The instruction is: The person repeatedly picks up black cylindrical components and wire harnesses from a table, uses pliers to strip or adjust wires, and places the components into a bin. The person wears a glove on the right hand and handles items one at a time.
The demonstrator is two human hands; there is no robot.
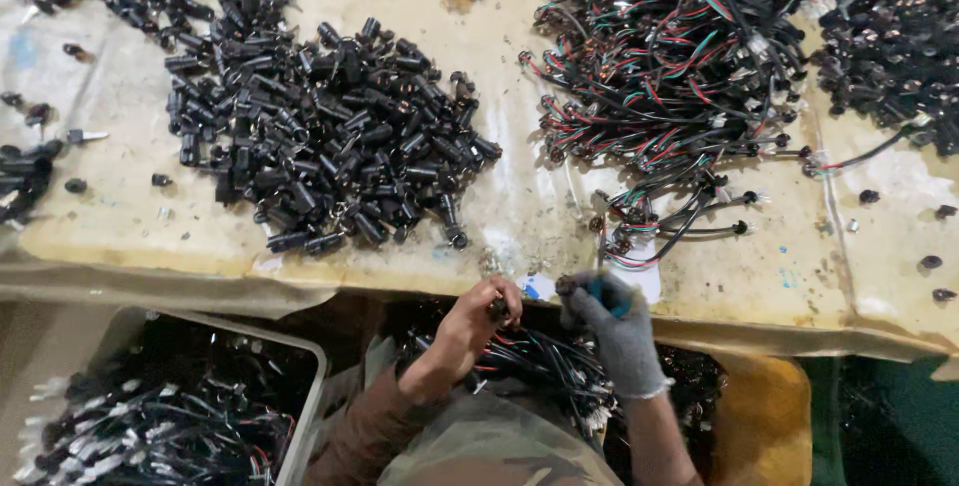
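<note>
My left hand (478, 321) is bare and pinches a small black cylindrical part (496, 308) at the near edge of the worktable (519, 196). My right hand (611, 326) wears a grey knit glove and grips a tool with a blue handle (605, 291), its tip next to the black part. Both hands sit close together above a bundle of black, red and green wires (544, 361) lying in my lap.
A large heap of black cylindrical parts (320, 136) covers the table's left middle. Tangled wire harnesses (669, 76) lie at the upper right, with more black parts (894, 36) at the far right. A white bin of wired parts (160, 416) stands lower left, a yellow container (764, 416) lower right.
</note>
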